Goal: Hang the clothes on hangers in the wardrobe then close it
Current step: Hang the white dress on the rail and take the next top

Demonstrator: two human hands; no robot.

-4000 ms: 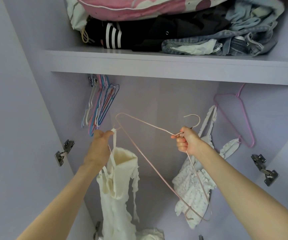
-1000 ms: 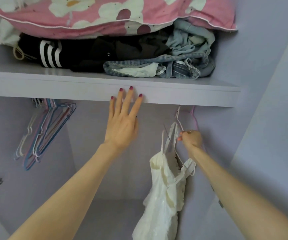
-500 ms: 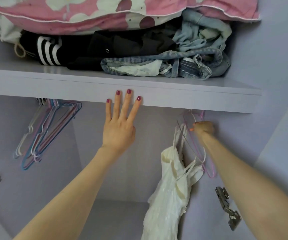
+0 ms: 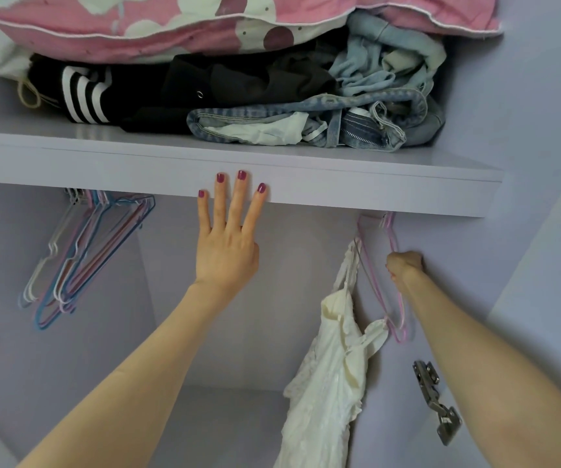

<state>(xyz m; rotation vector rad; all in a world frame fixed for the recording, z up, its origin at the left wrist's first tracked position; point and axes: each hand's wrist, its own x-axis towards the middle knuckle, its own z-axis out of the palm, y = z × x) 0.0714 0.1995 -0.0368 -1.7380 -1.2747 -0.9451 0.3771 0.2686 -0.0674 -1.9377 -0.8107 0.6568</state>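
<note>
Right hand (image 4: pixel 404 263) fisted on pink hanger (image 4: pixel 394 312); left hand (image 4: pixel 226 248) flat against shelf (image 4: pixel 373 189).

Pale lilac panels line the interior, lit evenly and softly. A thick shelf (image 4: pixel 339 184) spans the width, carrying a pink floral quilt (image 4: pixel 171 25) over folded dark garments (image 4: pixel 204 92) and denim (image 4: pixel 356 123). Metal door hinges (image 4: pixel 436 403) sit at the lower right edge.

Two bare forearms, no sleeves, left hand (image 4: pixel 226 251) with dark magenta nail polish
</note>
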